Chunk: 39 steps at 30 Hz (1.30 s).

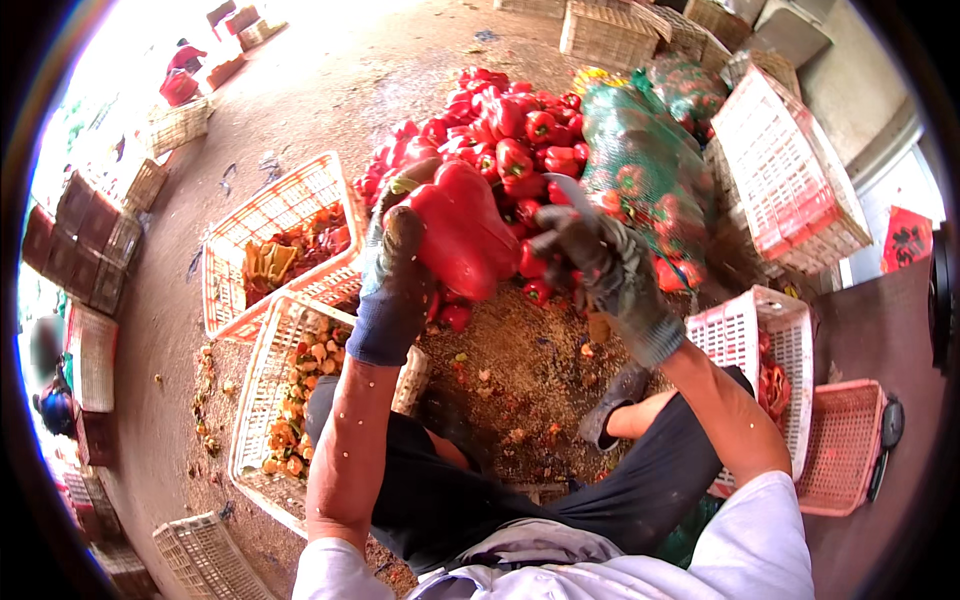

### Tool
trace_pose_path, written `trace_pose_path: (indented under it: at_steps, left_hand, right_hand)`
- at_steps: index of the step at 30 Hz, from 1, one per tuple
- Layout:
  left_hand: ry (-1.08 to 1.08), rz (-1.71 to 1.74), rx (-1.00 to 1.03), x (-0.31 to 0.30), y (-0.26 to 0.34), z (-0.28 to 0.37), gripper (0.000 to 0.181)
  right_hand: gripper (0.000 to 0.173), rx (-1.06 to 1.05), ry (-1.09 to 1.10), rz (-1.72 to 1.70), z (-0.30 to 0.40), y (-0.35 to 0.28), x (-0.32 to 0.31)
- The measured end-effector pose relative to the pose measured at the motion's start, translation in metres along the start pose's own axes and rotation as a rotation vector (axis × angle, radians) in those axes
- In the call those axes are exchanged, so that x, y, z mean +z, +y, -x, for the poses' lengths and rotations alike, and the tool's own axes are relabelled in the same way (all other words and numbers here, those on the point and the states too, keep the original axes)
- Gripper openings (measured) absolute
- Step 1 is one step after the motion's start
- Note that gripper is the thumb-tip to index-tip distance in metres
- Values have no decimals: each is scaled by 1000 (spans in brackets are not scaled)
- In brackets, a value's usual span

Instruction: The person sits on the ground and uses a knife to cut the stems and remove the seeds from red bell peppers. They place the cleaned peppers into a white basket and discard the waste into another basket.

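A large red bell pepper [466,232] is in my gloved left hand [401,259], its green stem toward the upper left. My gloved right hand [615,262] grips a knife, whose pale blade [571,195] points up and left, apart from the pepper. The knife's handle is hidden by the fingers. Beyond both hands lies a heap of red bell peppers [517,127] on the floor. Left of my left forearm, a plastic crate [251,420] contains cut pepper cores [296,405]. Another crate [225,289] behind it has red scraps and yellowish pieces.
Green mesh sacks of peppers [637,172] lie right of the heap. A crate [724,337] with red pieces and a pink basket [840,450] stand by my right side. Seed-strewn floor [510,382] lies between my legs. People and stacked crates [86,217] are at far left.
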<state>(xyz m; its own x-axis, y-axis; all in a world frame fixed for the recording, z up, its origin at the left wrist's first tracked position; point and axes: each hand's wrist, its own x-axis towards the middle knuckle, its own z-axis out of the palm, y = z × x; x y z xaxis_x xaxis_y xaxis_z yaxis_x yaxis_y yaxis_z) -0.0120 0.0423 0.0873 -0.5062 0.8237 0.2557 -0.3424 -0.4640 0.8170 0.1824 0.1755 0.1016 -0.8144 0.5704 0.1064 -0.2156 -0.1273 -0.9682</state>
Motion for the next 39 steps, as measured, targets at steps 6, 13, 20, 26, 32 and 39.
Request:
trace_pose_path:
  at_steps: [6, 13, 20, 26, 32, 39]
  left_hand:
    - [-145, 102, -92, 16, -35, 4, 95]
    - [-19, -299, -163, 22, -43, 9, 74]
    - [-183, -381, -296, 20, -22, 11, 56]
    - [-160, -542, -404, 33, -17, 13, 57]
    - [-121, -56, -352, 31, -7, 11, 58]
    - [21, 19, -124, 18, -12, 6, 54]
  right_hand:
    - [72, -78, -121, 54, -6, -18, 15]
    - [62, -280, 3, 562, -1, 19, -10]
    - [48, -187, -166, 540, 8, -4, -9]
    - [35, -213, -202, 545, 8, 13, -17]
    - [40, -1, -63, 323, -2, -8, -33]
    - [79, -33, -69, -41, -4, 3, 0]
